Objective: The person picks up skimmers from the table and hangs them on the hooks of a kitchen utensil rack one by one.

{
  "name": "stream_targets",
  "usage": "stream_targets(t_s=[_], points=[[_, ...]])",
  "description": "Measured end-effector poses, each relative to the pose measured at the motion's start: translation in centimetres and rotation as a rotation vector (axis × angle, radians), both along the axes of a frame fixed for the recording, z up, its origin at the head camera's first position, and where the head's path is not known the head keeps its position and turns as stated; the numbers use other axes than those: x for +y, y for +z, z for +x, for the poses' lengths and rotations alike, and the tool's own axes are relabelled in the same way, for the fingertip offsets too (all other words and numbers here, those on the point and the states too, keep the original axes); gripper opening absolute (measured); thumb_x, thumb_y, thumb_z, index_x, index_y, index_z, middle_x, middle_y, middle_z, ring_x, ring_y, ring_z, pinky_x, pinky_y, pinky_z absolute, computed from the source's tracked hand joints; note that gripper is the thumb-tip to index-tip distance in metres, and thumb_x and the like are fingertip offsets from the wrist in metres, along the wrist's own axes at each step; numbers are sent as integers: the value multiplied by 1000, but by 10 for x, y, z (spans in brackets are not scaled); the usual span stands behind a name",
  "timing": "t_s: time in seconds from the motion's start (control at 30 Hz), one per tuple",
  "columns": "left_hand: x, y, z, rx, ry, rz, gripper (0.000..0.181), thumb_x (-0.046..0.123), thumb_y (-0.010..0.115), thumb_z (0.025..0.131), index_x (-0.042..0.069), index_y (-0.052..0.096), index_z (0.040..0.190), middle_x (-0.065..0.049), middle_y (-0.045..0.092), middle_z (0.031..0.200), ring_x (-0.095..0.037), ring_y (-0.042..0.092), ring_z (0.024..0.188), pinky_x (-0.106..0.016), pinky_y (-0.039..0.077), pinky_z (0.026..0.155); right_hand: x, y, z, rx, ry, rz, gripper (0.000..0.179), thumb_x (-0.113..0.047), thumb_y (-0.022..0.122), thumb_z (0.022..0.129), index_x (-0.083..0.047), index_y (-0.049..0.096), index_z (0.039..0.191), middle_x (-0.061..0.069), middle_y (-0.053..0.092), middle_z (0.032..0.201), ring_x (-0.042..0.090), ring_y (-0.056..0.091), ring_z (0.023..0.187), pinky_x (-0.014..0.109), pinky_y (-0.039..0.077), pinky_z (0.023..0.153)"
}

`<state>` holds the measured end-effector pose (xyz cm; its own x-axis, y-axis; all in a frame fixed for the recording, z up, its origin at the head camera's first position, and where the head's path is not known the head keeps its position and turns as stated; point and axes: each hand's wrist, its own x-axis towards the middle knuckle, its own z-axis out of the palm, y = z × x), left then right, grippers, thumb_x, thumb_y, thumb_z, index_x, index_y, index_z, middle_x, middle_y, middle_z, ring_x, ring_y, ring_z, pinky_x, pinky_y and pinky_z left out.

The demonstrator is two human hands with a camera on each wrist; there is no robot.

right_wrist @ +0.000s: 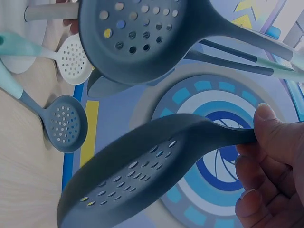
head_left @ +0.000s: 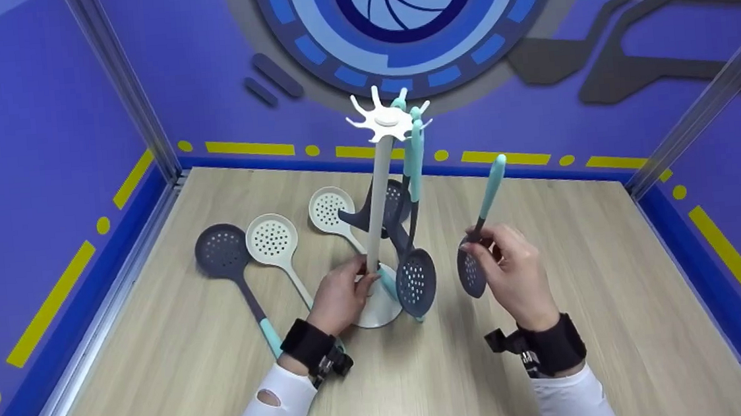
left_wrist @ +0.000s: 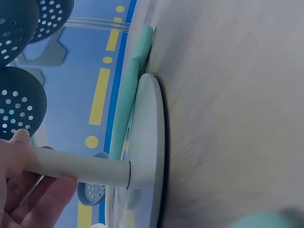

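My left hand (head_left: 339,294) grips the pole (head_left: 379,194) of a white utensil stand low down, just above its round base (head_left: 379,314). To the right of the stand, my right hand (head_left: 513,273) pinches a dark grey skimmer (right_wrist: 137,175) at its neck. Its mint handle (head_left: 492,185) points up and its holed bowl hangs down. Several dark utensils with mint handles hang from the stand's hooked top (head_left: 382,120), among them a skimmer (head_left: 416,284) facing me. Behind the pole, other bowls are partly hidden.
Left of the stand on the wooden table (head_left: 159,383) lie a dark skimmer (head_left: 222,251) with a mint handle and a white skimmer (head_left: 272,239). Another white skimmer (head_left: 331,210) lies behind the stand. Blue patterned panels (head_left: 23,162) wall the table at the back and sides.
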<state>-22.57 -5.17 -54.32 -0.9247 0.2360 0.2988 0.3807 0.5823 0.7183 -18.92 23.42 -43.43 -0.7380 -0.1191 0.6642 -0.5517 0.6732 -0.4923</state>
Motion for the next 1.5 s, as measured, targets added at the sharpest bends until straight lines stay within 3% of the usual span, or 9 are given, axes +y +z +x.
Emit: stream_targets(t_s=[0.23, 1.1, 1.27, 1.5], points=[[-2, -1, 0, -18, -24, 14, 20, 18, 66, 104, 16, 68, 124, -4, 76, 117, -18, 71, 107, -37, 60, 86, -4, 2, 4, -10, 9, 24, 17, -11, 77, 95, -12, 73, 112, -2, 72, 97, 9, 55, 79, 19, 44, 66], [0, -1, -1, 25, 10, 27, 21, 14, 69, 102, 14, 71, 123, -5, 78, 115, -18, 73, 107, -36, 61, 86, -10, 7, 9, 70, 23, -17, 21, -6, 77, 95, -9, 75, 116, -2, 70, 95, 9, 54, 80, 15, 43, 66], [1, -3, -1, 60, 15, 33, 19, 14, 70, 101, 14, 72, 120, -4, 78, 113, -17, 74, 105, -35, 61, 85, -11, 8, 10, 66, 29, -20, 21, -6, 76, 96, -10, 75, 116, -2, 69, 93, 9, 54, 80, 17, 44, 65], [1, -4, 0, 59, 13, 46, 21, 14, 71, 101, 15, 71, 121, -4, 78, 112, -16, 74, 103, -33, 61, 83, -12, 7, 12, 62, 33, -21, 21, -7, 77, 95, -11, 75, 116, -2, 67, 93, 9, 53, 80, 17, 45, 65]])
